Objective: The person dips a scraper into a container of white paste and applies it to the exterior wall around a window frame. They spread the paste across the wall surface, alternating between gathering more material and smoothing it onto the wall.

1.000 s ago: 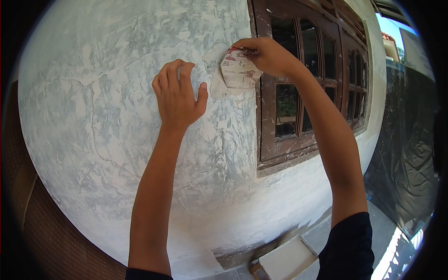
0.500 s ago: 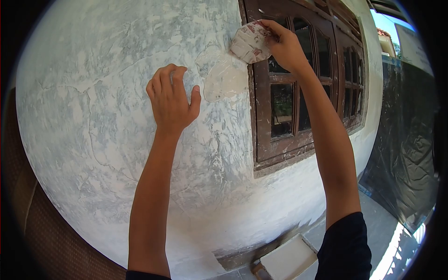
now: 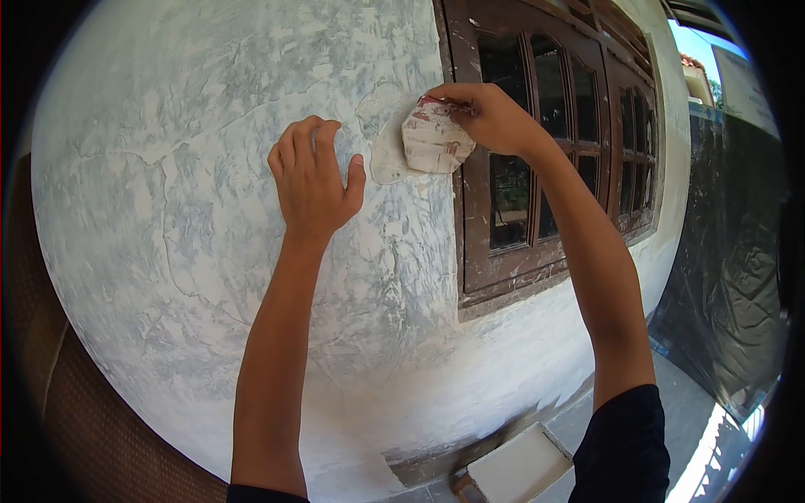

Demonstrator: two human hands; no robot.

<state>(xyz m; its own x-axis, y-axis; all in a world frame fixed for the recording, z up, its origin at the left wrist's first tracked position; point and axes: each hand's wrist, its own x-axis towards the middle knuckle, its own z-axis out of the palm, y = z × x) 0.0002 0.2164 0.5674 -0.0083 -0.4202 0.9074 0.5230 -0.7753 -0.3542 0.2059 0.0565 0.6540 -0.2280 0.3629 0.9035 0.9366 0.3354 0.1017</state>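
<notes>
My right hand point(image 3: 495, 119) grips a flat, rounded scraper point(image 3: 436, 138) by its upper right edge. White putty and reddish-brown marks coat its face. The scraper lies over a smooth patch of putty point(image 3: 388, 159) on the wall point(image 3: 226, 218), just left of the window frame; it hides part of that patch. To the left, my left hand point(image 3: 312, 180) is open, its fingers bent and thumb apart, holding nothing. It is at the wall's surface, though whether the fingertips touch is hard to tell.
A brown wooden window point(image 3: 524, 260) with dark panes is set into the wall at right. Down on the floor is a pale rectangular tray point(image 3: 521, 466). Dark plastic sheeting point(image 3: 725, 251) hangs at far right, and a brown woven surface point(image 3: 109, 427) borders the lower left.
My right hand has drawn the scraper downward and slightly left, from the patch's upper right edge onto the patch. My left hand has hardly shifted.
</notes>
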